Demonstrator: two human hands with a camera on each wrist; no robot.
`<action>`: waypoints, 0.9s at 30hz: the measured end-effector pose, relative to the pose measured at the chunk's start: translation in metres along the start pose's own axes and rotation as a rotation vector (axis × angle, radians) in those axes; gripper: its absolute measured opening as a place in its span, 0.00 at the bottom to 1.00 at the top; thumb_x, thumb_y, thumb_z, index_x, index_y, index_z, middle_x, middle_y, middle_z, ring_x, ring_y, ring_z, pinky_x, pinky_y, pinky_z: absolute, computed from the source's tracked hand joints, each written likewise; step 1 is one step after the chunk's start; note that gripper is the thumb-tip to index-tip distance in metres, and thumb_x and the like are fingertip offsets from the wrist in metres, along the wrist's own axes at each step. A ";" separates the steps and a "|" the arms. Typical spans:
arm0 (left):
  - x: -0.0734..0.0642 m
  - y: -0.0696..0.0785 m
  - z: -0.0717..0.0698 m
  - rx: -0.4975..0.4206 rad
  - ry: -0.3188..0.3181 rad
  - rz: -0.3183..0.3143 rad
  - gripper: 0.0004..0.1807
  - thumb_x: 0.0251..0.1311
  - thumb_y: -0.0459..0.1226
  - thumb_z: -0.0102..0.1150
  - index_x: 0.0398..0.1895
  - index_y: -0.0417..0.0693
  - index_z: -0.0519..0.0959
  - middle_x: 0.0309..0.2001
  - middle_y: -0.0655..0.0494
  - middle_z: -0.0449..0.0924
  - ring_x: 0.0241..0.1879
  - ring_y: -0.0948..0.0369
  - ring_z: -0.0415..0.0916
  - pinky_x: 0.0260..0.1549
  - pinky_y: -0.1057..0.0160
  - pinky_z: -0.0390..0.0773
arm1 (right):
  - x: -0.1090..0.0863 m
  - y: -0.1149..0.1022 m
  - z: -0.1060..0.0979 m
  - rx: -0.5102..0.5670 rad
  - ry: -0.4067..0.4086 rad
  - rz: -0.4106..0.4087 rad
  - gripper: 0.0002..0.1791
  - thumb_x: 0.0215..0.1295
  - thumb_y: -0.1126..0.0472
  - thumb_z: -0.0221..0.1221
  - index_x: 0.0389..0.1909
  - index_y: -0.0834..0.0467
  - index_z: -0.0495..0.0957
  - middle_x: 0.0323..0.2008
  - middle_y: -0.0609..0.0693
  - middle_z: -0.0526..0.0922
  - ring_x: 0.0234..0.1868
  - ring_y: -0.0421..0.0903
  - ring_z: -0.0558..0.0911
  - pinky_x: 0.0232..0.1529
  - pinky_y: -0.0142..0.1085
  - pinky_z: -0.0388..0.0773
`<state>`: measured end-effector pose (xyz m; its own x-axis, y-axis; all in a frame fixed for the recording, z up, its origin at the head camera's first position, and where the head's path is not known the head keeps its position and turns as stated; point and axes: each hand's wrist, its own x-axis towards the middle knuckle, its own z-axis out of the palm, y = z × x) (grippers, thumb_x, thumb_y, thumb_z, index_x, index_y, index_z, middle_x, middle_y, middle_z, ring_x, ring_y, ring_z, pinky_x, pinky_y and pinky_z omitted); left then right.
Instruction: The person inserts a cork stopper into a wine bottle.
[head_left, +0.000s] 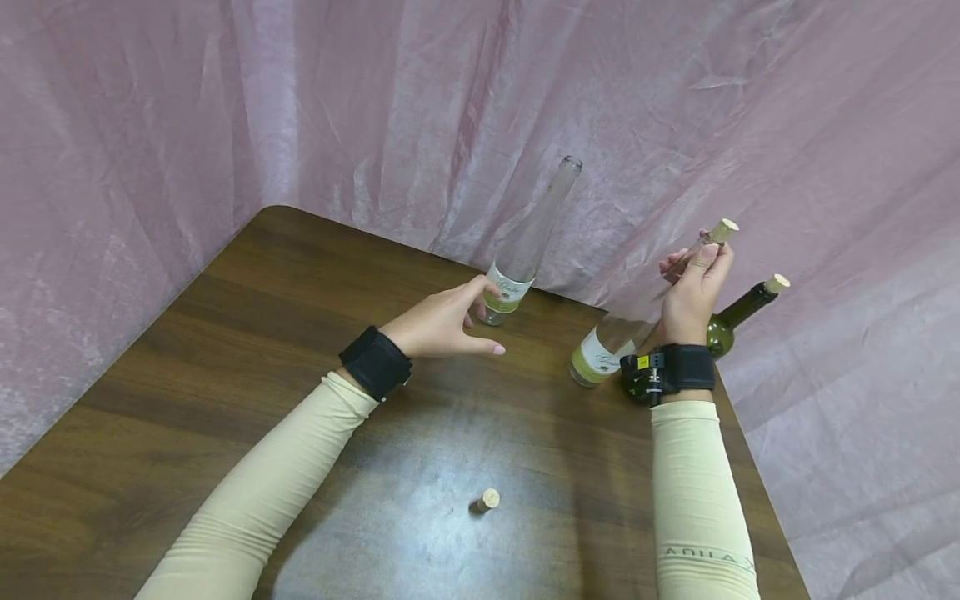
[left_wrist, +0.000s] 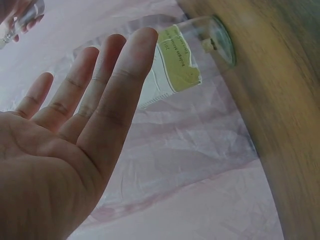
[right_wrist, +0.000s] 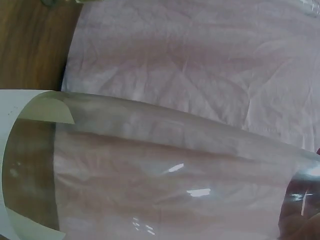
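My right hand (head_left: 693,300) grips the neck of a clear glass bottle (head_left: 598,357) with a white and yellow-green label. A cork (head_left: 725,229) stands in its mouth, just above the fingers. That bottle's clear body (right_wrist: 165,127) crosses the right wrist view. My left hand (head_left: 450,325) is beside the lower part of a second clear bottle (head_left: 536,229), upright with an uncorked mouth. In the left wrist view the fingers (left_wrist: 117,100) extend fairly straight, overlapping this bottle's label (left_wrist: 177,60), and the palm holds nothing.
A green bottle (head_left: 742,308) with a cork (head_left: 777,284) in its mouth stands behind my right wrist, partly hidden. Another cork (head_left: 489,499) stands on the wooden table (head_left: 300,292) toward the front. Pink curtains (head_left: 360,125) hang close behind the table's back edge.
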<state>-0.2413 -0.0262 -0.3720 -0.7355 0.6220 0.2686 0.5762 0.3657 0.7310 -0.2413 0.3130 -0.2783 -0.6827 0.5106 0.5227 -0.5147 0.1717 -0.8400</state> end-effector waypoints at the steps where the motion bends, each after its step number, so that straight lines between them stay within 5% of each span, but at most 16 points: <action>1: 0.000 0.000 -0.001 0.001 0.000 -0.001 0.43 0.54 0.60 0.75 0.69 0.56 0.68 0.50 0.57 0.78 0.43 0.57 0.82 0.47 0.57 0.79 | 0.001 0.000 -0.001 0.008 0.008 0.006 0.27 0.80 0.46 0.42 0.68 0.59 0.67 0.35 0.54 0.74 0.33 0.47 0.77 0.43 0.35 0.76; 13: 0.006 -0.005 -0.002 0.034 0.004 -0.023 0.43 0.54 0.61 0.75 0.69 0.59 0.68 0.51 0.57 0.77 0.43 0.57 0.82 0.46 0.56 0.79 | 0.007 0.007 -0.010 -0.056 -0.007 -0.042 0.30 0.80 0.44 0.41 0.70 0.61 0.65 0.38 0.55 0.76 0.37 0.48 0.79 0.51 0.40 0.76; 20: 0.005 -0.005 0.000 0.044 0.008 -0.041 0.42 0.54 0.62 0.74 0.69 0.60 0.69 0.50 0.59 0.76 0.44 0.58 0.81 0.46 0.57 0.78 | 0.000 0.006 -0.022 -0.056 -0.031 -0.033 0.23 0.81 0.48 0.45 0.60 0.64 0.71 0.43 0.56 0.78 0.49 0.50 0.82 0.61 0.40 0.74; 27: 0.000 -0.007 0.004 0.039 0.026 -0.056 0.39 0.56 0.63 0.72 0.67 0.61 0.70 0.50 0.57 0.77 0.44 0.61 0.79 0.46 0.58 0.78 | -0.017 -0.021 -0.032 -0.209 0.051 -0.153 0.33 0.80 0.54 0.52 0.79 0.63 0.59 0.65 0.54 0.69 0.69 0.47 0.69 0.70 0.32 0.62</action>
<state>-0.2441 -0.0266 -0.3798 -0.7758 0.5818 0.2441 0.5468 0.4269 0.7203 -0.2018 0.3279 -0.2741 -0.5755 0.5061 0.6424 -0.4879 0.4180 -0.7664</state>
